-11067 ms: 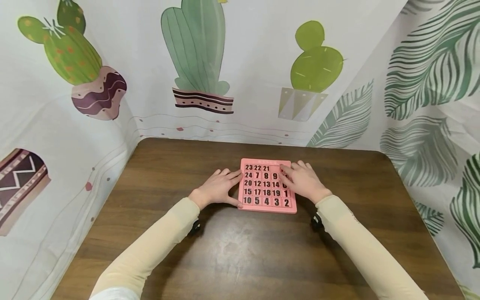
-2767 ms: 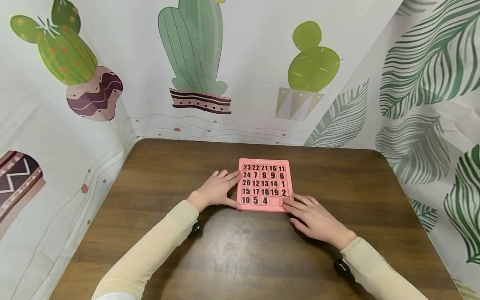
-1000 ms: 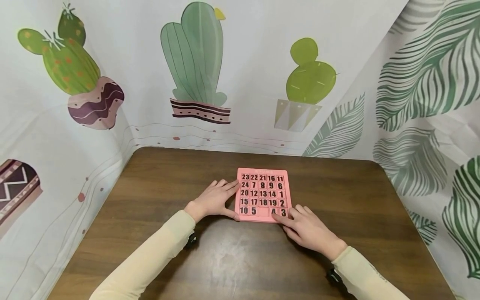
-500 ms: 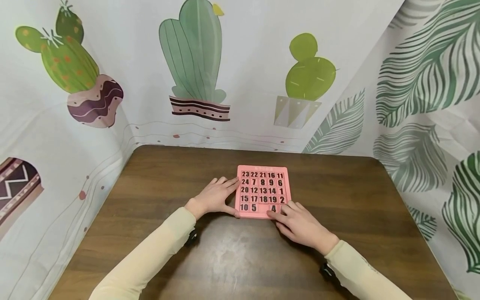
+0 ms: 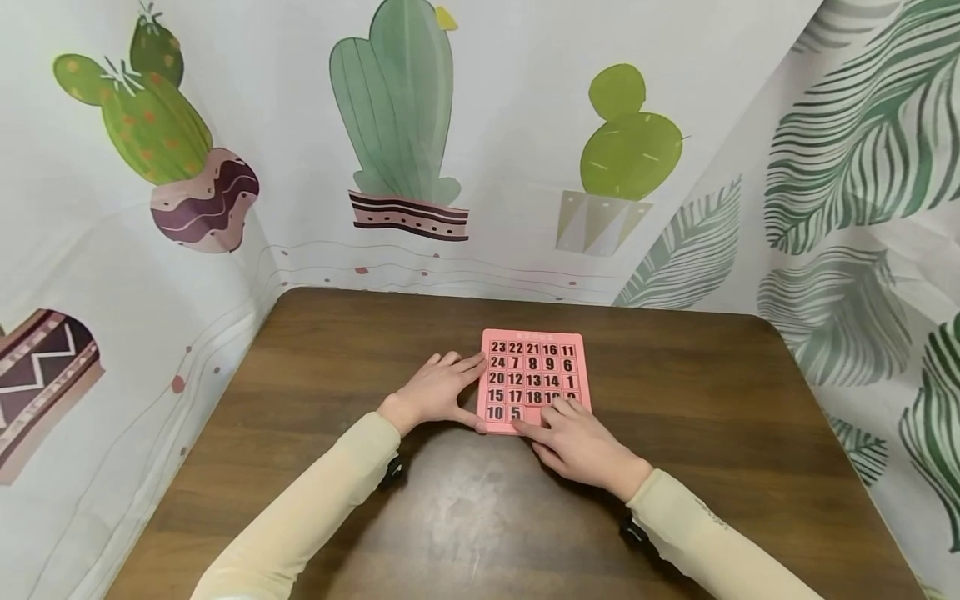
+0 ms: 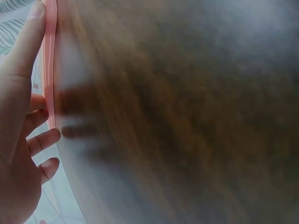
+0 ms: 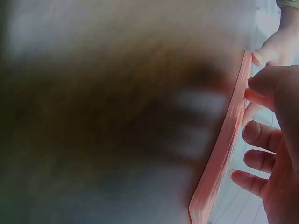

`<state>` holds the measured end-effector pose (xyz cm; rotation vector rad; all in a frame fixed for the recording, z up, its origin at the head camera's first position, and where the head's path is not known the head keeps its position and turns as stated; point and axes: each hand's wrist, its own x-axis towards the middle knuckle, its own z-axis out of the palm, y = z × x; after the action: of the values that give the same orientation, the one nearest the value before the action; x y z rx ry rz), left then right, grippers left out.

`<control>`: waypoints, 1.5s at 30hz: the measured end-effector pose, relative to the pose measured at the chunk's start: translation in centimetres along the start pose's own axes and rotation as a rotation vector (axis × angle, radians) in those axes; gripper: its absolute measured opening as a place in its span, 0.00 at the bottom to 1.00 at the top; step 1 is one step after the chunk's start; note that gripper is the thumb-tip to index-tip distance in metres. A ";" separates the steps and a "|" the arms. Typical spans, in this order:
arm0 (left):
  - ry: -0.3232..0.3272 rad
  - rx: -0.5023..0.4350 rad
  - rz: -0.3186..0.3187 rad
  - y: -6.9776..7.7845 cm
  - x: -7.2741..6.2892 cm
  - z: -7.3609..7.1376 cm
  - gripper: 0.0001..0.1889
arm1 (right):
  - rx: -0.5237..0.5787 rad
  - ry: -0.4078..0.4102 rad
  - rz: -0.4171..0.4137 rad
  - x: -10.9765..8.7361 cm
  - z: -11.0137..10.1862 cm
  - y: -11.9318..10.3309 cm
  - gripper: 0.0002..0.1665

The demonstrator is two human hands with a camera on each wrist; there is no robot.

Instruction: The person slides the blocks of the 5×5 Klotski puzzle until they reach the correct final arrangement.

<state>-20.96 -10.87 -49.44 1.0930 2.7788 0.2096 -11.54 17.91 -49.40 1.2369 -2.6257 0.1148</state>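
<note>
A pink number slide puzzle [image 5: 533, 381] lies flat on the table, its black-numbered tiles in rows. At its left edge, my left hand [image 5: 437, 392] has the fingers straight and spread against the frame, thumb at the near left corner. My right hand [image 5: 588, 446] reaches over the near edge, its index fingertip on the 5 tile in the bottom row. Right of that tile is a vacant slot. This hand hides the bottom right tiles and partly covers the row above. In the left wrist view, the thumb [image 6: 28, 46] lies along the puzzle's pink side.
The brown wooden table [image 5: 457, 525] reaches a cloth backdrop [image 5: 517, 125] printed with cacti and leaves. A dark wrist device [image 5: 632, 532] sits under the right sleeve, and another [image 5: 392, 472] under the left.
My right hand has moved from the puzzle's upper right down to the bottom row, then left onto the 5. Tiles 1 and 2 moved up; 3 and 4 slid right. The left hand stays put.
</note>
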 end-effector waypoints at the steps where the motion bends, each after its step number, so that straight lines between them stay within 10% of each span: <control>1: -0.001 -0.004 -0.003 0.0 0.0 0.0 0.64 | 0.002 -0.003 0.006 -0.1 -0.1 0.0 0.23; 22: -0.010 -0.012 0.010 0.3 -0.1 -0.3 0.64 | 0.048 0.039 0.038 -3.0 -0.2 1.3 0.25; 45: 0.014 -0.005 0.017 0.1 -0.3 -0.1 0.64 | 0.027 -0.084 0.016 2.7 0.0 -1.1 0.26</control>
<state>-20.76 -11.00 -49.27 1.1187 2.7807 0.2266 -12.38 15.13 -48.81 1.2558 -2.7144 0.1035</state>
